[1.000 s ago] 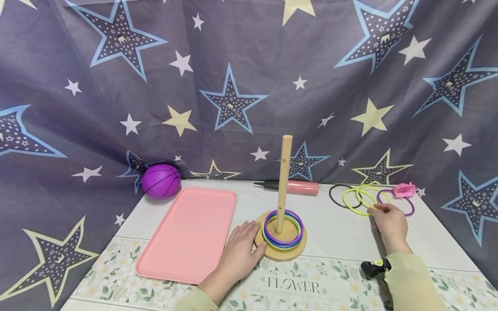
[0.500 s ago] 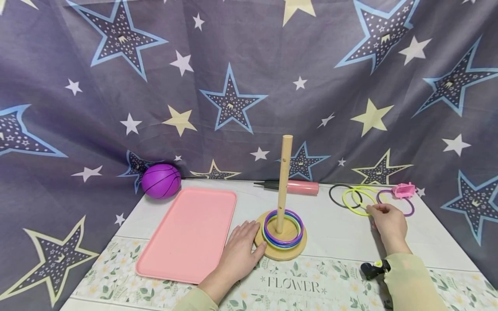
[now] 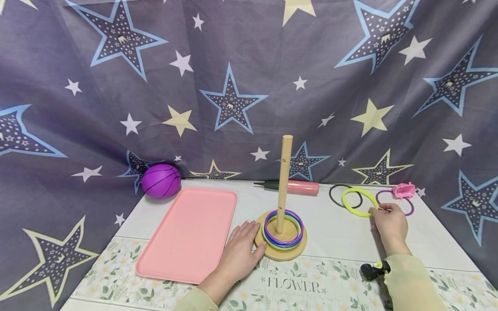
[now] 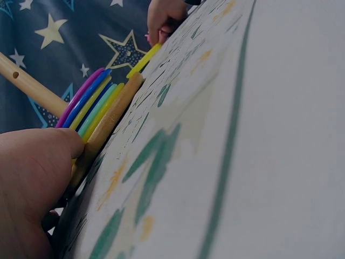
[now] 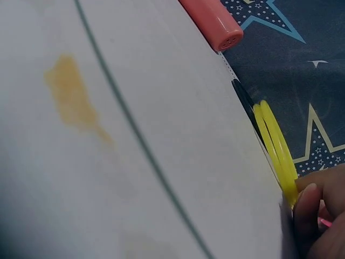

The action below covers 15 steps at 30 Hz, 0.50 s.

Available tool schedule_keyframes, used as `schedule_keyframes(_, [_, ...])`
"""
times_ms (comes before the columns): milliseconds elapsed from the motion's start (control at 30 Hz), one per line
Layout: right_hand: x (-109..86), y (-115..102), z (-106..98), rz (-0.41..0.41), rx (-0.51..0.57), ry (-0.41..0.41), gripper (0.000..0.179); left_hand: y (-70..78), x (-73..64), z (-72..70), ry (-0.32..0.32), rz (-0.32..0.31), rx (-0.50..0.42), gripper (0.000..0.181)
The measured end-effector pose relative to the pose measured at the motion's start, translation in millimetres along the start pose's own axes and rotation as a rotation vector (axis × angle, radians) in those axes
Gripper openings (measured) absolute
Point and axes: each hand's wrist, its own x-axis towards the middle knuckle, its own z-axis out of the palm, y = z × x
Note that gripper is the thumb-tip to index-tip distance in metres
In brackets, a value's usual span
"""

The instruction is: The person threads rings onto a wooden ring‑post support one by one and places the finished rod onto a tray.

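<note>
Apparently done: multicoloured thin plastic rings stacked round upright pale wooden post, low on round wooden base. Seemingly outstanding: two bright-yellow plastic rings, pinched by right hand; black ring, purple ring off post. Left hand: fingers extended, at base edge.

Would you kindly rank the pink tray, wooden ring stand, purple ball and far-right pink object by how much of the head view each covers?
From largest to smallest:
1. Pink tray
2. Wooden ring stand
3. Purple ball
4. Far-right pink object
</note>
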Motion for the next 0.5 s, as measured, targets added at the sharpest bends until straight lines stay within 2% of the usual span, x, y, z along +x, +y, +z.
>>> schedule_keyframes(233, [-1.8, 2.0, -3.1, -0.011, -0.002, -0.014, 0.031, 0.0, -0.2, -0.8, 0.001, 0.002, 0.001, 0.064])
schedule_keyframes(500, [-1.2, 3.8, -3.4, -0.033, -0.042, -0.002, 0.036, -0.3, -0.2, -0.6, -0.003, 0.0, -0.002, 0.065])
